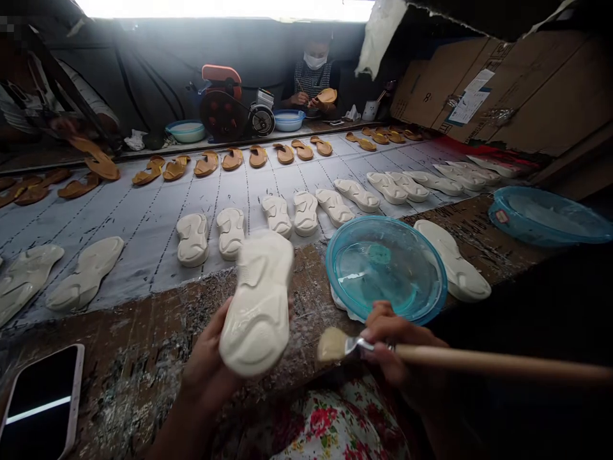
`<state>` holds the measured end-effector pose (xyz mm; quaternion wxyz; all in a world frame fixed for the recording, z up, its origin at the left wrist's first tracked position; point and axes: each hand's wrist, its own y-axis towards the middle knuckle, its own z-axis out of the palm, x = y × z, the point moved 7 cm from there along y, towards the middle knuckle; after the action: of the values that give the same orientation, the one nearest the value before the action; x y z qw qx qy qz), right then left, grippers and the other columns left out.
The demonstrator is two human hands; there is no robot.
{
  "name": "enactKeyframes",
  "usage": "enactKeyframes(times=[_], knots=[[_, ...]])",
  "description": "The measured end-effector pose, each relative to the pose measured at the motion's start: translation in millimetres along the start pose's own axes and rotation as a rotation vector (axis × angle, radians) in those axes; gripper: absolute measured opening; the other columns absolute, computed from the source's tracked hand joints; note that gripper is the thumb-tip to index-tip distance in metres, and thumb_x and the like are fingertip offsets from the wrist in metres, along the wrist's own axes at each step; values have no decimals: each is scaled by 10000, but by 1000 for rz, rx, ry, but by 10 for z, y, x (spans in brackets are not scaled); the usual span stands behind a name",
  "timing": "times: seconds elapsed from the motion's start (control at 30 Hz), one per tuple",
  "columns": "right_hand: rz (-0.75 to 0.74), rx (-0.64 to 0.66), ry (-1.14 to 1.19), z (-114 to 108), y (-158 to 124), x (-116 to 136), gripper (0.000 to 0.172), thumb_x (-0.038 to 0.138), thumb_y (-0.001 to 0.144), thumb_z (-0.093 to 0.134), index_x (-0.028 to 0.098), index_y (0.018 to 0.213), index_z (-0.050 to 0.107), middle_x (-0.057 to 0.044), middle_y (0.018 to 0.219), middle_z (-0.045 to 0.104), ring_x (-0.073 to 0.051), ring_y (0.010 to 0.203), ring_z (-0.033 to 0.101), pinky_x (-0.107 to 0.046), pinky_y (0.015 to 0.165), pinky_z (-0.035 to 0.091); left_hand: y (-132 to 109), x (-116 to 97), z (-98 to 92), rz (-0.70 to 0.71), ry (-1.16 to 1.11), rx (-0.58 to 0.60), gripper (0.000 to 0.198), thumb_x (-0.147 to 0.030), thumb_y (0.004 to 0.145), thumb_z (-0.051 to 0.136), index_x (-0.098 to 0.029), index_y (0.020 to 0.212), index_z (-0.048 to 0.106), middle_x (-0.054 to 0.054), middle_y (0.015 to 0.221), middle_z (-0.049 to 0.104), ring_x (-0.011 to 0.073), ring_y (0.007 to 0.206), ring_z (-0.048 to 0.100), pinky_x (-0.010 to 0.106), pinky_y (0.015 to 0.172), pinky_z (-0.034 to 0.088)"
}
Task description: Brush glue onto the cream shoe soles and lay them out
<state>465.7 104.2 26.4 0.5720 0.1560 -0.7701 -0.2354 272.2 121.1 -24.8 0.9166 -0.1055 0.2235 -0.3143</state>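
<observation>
My left hand [205,364] holds a white moulded shoe sole [257,303] up over the stained workbench [292,306], its underside hidden from me. My right hand [395,345] is shut around a long wooden-handled brush [479,359], whose pale, coated bristles [332,344] lie a little right of the sole and apart from it. Just beyond that hand stands a shallow clear blue bowl [385,268] on a white cloth or paper. Another white sole [453,262] lies flat on the bench to the bowl's right.
Rows of white soles [230,233] and tan soles [232,160] lie on a grey marked table [148,220]. A phone [41,402] lies at the bench's left. A blue basin [548,214] sits right. A masked co-worker [311,83] holds a tan sole beyond an orange machine [223,105].
</observation>
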Motion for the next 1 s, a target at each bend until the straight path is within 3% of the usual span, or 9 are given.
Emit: enactKeyframes(times=[0.07, 0.17, 0.27, 0.4, 0.53, 0.67, 0.73, 0.83, 1.0], knots=[[135, -79, -71, -166, 2, -214, 77, 214, 753, 499, 219, 694, 548, 47, 558, 544, -107, 539, 492, -269, 609, 405, 19, -77, -110, 143, -44, 43, 388, -286, 873, 284, -241, 1048, 628, 64, 1106, 636, 253, 1128, 495, 522, 955, 339], [283, -141, -187, -370, 29, -511, 132, 248, 769, 534, 185, 657, 566, 24, 539, 534, -112, 505, 487, -233, 502, 377, 106, 30, -302, 138, -72, 125, 397, -330, 874, 256, -313, 1114, 571, 32, 1245, 541, 288, 1205, 405, 622, 943, 269], [390, -135, -275, -477, 77, -761, 195, 288, 742, 576, 168, 588, 584, 35, 432, 482, -111, 438, 464, -223, 461, 348, 205, 145, -502, 140, -73, 166, 530, -519, 838, 226, -269, 1236, 472, 94, 1316, 458, 317, 1201, 403, 584, 949, 295], [437, -71, -269, -473, 116, -908, 270, 305, 736, 584, 157, 510, 576, 44, 355, 440, -89, 354, 414, -210, 410, 318, 249, 153, -622, 174, -73, 63, 595, -564, 817, 239, -202, 1183, 536, 121, 1179, 583, 304, 1088, 520, 539, 944, 336], [331, -59, -160, -351, 147, -712, 231, 297, 790, 527, 149, 629, 601, 37, 409, 475, -91, 377, 445, -198, 392, 342, 195, 185, -442, 51, 57, -174, 469, -421, 847, 328, -144, 1127, 582, 109, 1026, 665, 267, 962, 598, 429, 903, 415], [60, -39, -33, -144, 258, -260, 143, 296, 766, 522, 195, 770, 623, 0, 631, 606, -127, 563, 534, -281, 575, 428, 61, 274, -192, -105, 258, -373, 418, -391, 817, 451, -86, 1036, 632, 93, 835, 714, 232, 843, 638, 286, 709, 489], [-133, -33, 9, -81, 336, -14, 118, 226, 734, 536, 215, 807, 629, 10, 642, 606, -130, 596, 524, -322, 640, 410, -11, 329, -104, -188, 329, -423, 462, -432, 790, 480, -64, 1021, 638, 105, 824, 716, 247, 851, 636, 281, 665, 487], [-374, -37, 0, -60, 425, 251, 195, 112, 725, 510, 183, 875, 611, 2, 647, 583, -128, 608, 505, -340, 636, 374, -78, 350, 19, -221, 388, -448, 495, -444, 767, 511, -101, 1116, 591, 93, 888, 711, 261, 912, 624, 309, 744, 478], [-448, 35, -40, -27, 453, 387, 143, 94, 719, 483, 137, 809, 585, 9, 579, 553, -116, 566, 496, -367, 658, 350, -63, 313, 243, -100, 383, -439, 500, -397, 734, 560, -148, 1167, 558, 85, 938, 701, 285, 973, 601, 371, 857, 445]])
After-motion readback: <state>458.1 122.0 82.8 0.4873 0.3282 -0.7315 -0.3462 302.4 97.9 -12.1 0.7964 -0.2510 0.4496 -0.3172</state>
